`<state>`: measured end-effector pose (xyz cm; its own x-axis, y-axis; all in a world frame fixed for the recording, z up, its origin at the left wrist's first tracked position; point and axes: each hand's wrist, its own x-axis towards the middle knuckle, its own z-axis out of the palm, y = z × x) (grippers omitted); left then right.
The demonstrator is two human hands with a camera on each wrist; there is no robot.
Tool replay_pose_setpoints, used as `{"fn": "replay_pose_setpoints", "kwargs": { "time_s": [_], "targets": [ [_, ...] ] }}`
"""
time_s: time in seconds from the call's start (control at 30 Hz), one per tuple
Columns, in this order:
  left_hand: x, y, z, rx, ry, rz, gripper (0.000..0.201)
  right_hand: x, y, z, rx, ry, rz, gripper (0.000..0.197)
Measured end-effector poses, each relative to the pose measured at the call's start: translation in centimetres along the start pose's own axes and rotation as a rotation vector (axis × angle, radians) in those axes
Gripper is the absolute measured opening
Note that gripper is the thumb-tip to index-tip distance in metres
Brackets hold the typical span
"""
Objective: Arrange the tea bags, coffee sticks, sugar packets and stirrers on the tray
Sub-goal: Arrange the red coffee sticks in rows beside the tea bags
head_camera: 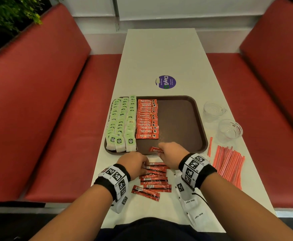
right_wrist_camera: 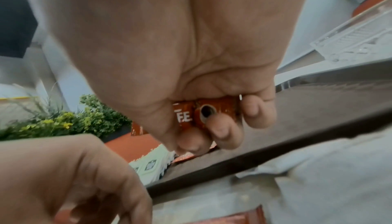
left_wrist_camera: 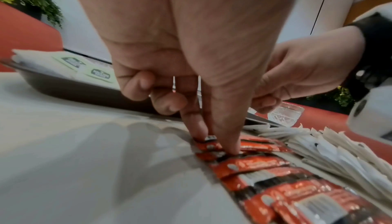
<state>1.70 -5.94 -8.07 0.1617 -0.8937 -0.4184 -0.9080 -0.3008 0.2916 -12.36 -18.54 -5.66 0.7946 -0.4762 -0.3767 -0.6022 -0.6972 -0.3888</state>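
A brown tray (head_camera: 177,122) holds rows of green tea bags (head_camera: 121,122) at its left and a column of red coffee sticks (head_camera: 146,119) beside them. My right hand (head_camera: 161,153) hovers over the tray's near edge and grips one coffee stick (right_wrist_camera: 214,108) in curled fingers. On the table before the tray lies a loose pile of coffee sticks (head_camera: 154,180). My left hand (left_wrist_camera: 214,142) reaches down onto it, thumb and forefinger pinching the end of one stick. White sugar packets (head_camera: 192,206) lie under my right wrist. Red-and-white stirrers (head_camera: 229,164) lie at the right.
Two clear glass cups (head_camera: 211,110) (head_camera: 229,130) stand right of the tray, near the table's right edge. A round purple sticker (head_camera: 165,82) marks the table beyond the tray. Red bench seats flank the narrow white table on both sides.
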Motion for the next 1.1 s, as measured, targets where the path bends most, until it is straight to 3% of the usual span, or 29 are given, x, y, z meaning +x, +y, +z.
{"fn": "replay_pose_setpoints", "kwargs": {
  "time_s": [0.27,0.5,0.63,0.73,0.83,0.97,1.1],
  "targets": [
    [0.5,-0.2,-0.4,-0.067,0.012,0.048,0.008,-0.1,1.8,-0.6,0.14,-0.033,0.03,0.036],
    [0.6,-0.6,-2.1,-0.186,0.379,0.126,0.016,0.6,2.2,-1.2,0.35,-0.069,0.027,0.045],
    [0.7,-0.6,-2.9,-0.167,0.414,0.116,0.017,0.8,2.1,-1.9,0.388,-0.024,-0.01,0.035],
    [0.8,-0.6,-3.3,-0.267,0.369,0.063,0.02,1.0,2.0,-2.3,0.371,0.037,-0.034,0.029],
    [1.2,-1.1,-3.7,-0.383,0.347,0.039,0.009,1.3,1.9,-2.6,0.336,0.085,-0.066,0.03],
    [2.3,-1.8,-4.6,-0.25,0.343,0.007,0.009,1.8,2.0,-2.6,0.373,0.128,-0.045,0.016],
    [4.1,-2.5,-4.5,-0.115,0.352,-0.123,0.014,1.8,2.7,-2.7,0.48,0.139,0.05,0.005]
  ]
}}
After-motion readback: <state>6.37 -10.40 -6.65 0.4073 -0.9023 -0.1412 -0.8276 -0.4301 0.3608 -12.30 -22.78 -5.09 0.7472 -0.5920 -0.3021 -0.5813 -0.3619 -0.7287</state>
